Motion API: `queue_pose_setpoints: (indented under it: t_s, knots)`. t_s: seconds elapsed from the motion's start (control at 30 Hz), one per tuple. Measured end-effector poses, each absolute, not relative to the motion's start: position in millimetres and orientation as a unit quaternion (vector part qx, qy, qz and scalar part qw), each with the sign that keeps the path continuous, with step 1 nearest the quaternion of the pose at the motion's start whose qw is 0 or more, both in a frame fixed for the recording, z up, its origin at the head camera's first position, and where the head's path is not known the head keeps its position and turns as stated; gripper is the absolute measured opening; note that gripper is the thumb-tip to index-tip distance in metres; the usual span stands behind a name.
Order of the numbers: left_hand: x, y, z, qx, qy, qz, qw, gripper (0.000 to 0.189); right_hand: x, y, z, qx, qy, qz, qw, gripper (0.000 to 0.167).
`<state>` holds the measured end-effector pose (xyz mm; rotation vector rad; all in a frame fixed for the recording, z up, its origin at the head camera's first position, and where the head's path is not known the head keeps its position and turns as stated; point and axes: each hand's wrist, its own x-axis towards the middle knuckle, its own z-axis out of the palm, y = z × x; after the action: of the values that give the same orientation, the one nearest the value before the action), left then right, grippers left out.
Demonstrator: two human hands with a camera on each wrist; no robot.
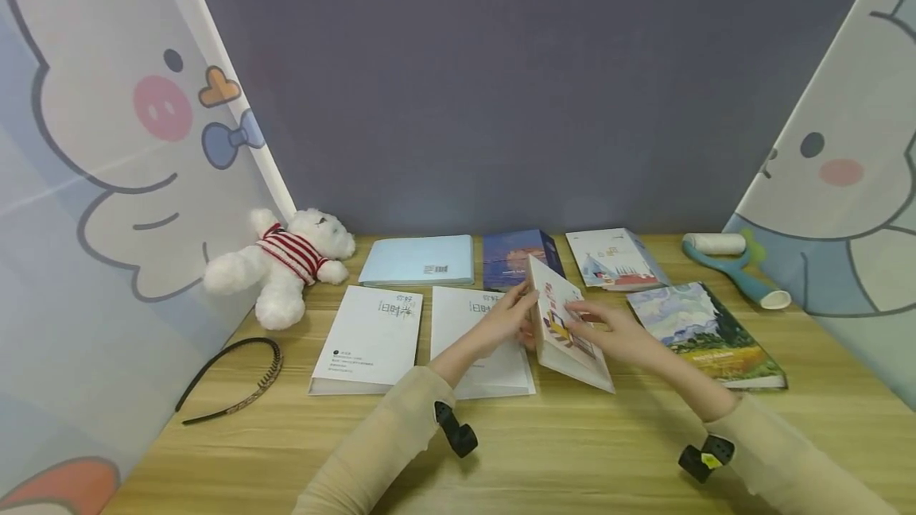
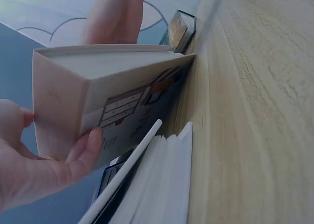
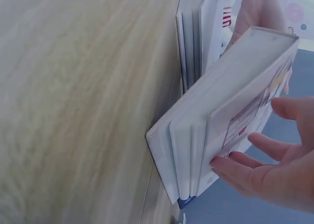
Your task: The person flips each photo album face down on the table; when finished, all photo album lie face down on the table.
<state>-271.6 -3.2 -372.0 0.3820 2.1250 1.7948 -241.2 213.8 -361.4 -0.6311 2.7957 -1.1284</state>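
Observation:
A thick book [image 1: 556,292] with a white illustrated cover is tilted up off the tabletop, its lower edge near the wood. My left hand [image 1: 503,321] grips it along the spine; in the left wrist view, the fingers [image 2: 91,145] bend round onto the cover. In the right wrist view, my right hand [image 3: 279,170] touches the illustrated cover with extended fingertips, the thumb apart from the other fingers. White pages [image 3: 186,140] show between the covers. Beside the left hand lies a white book [image 1: 458,324] with dark lettering, partly hidden by the forearm.
Another white book [image 1: 368,340] lies to the left. Along the back are a light blue book [image 1: 418,261], a dark blue book [image 1: 511,253] and a camping-picture book [image 1: 608,257]. A painted-landscape book [image 1: 708,332], lint roller [image 1: 737,265], plush bear [image 1: 289,261] and headband [image 1: 268,384] lie around.

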Motion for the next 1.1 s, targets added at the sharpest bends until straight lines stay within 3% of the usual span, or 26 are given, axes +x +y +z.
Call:
queue_pose_setpoints:
  t_s: [0.2, 0.73, 1.1]
  knots:
    - [-271.6, -4.8, -371.8, 0.140, 0.720, 0.665, 0.139, 0.059, -240.4, 210.7, -358.0, -0.178, 0.890, -0.416, 0.056, 0.060]
    - [-272.7, -3.3, -372.7, 0.226, 0.695, 0.670, 0.128, 0.055, -239.9, 201.8, -333.4, -0.158, 0.833, -0.514, 0.130, 0.072]
    - [-275.7, 2.0, -375.5, 0.229, 0.696, 0.664, 0.147, 0.065, -235.9, 212.0, -336.6, -0.135, 0.833, -0.522, 0.119, 0.077]
